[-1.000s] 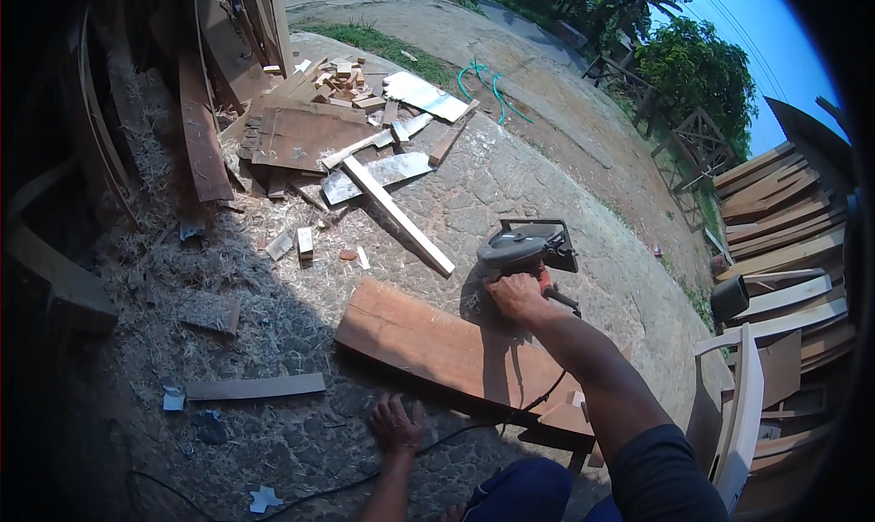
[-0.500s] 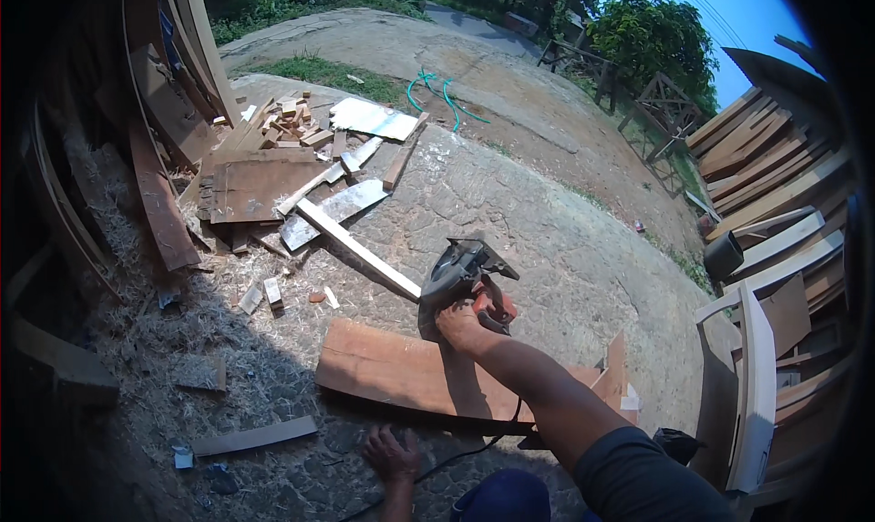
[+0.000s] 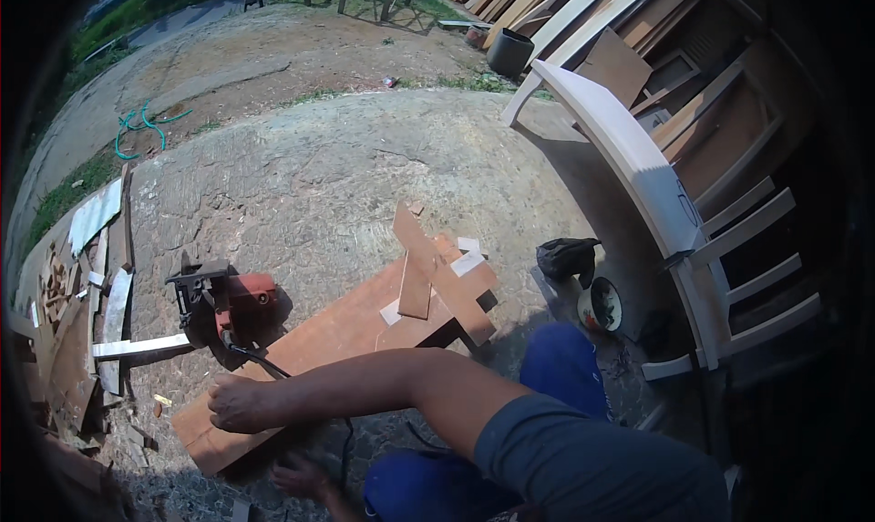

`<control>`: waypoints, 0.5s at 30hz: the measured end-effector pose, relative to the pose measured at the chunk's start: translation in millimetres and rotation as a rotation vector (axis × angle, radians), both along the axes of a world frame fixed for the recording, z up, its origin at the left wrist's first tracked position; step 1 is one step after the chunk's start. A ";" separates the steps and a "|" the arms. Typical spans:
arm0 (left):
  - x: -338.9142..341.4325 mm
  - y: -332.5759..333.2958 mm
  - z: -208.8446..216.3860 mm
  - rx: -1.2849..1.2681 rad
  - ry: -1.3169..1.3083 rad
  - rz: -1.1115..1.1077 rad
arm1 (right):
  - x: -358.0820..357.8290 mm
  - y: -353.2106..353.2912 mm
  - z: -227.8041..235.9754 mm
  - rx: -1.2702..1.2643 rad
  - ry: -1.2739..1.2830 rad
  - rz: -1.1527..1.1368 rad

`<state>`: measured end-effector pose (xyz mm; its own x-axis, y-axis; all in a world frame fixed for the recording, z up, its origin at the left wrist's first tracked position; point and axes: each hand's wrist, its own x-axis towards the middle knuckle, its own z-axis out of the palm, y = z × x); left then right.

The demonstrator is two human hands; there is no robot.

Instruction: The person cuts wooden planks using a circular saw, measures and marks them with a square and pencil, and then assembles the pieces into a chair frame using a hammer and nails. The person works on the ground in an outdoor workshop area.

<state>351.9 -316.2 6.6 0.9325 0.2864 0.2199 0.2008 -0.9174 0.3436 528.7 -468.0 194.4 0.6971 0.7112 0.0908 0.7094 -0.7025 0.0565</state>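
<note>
One long brown board (image 3: 314, 330) lies slantwise on the concrete slab (image 3: 355, 139), its left end toward the slab's near left corner. At that end the right hand (image 3: 242, 403) is over the upper face with its fingers curled; I cannot tell whether its grip is closed on anything. The left hand (image 3: 303, 476) is low, just off the board's near edge by the near left corner, in shadow, its grip loose and fingers apart. Beyond the board's far edge, near the left end, a red and black circular saw (image 3: 235, 303) stands free of both hands. Its black cord (image 3: 260, 363) crosses the board and passes behind the right forearm.

Across the board's right end lies a narrow brown offcut (image 3: 416, 285), with pale scraps (image 3: 468, 259) near it. Past that end are a black bag (image 3: 567, 256) and a round container (image 3: 603, 303). Wood scraps (image 3: 68, 330) crowd the slab's left edge, and a pale strip (image 3: 141, 347) extends from them toward the saw. Toward the slab's right edge stands a whitish wooden frame (image 3: 620, 144); by its far edge are a dark bucket (image 3: 510, 54) and, farther left, a teal hose (image 3: 141, 132).
</note>
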 end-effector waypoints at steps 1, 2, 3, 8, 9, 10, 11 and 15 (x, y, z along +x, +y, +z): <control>0.5 -1.3 1.3 -0.007 -0.039 -0.052 | -37.8 -34.3 52.2 0.260 0.059 0.047; 2.3 -1.5 -2.1 0.005 -0.074 -0.093 | -62.8 -63.5 64.0 0.336 0.030 -0.018; 0.6 -1.3 -2.4 0.016 -0.109 -0.117 | -85.2 -89.8 74.4 0.410 0.005 -0.066; 12.6 9.0 5.3 0.044 -0.137 -0.133 | -176.8 -316.2 54.0 0.541 -0.051 -0.843; 14.3 16.2 4.8 -0.175 -0.093 -0.094 | -205.7 -359.9 35.9 0.539 -0.170 -1.003; 23.7 35.2 2.3 -0.393 -0.063 -0.048 | -225.1 -386.6 32.3 0.585 -0.066 -1.208; 32.6 36.0 2.9 -0.626 -0.019 -0.025 | -246.6 -416.4 10.4 0.531 0.013 -1.433; 15.7 -13.4 111.8 -0.411 -0.280 -0.097 | -299.6 -417.5 21.3 0.740 0.949 -1.724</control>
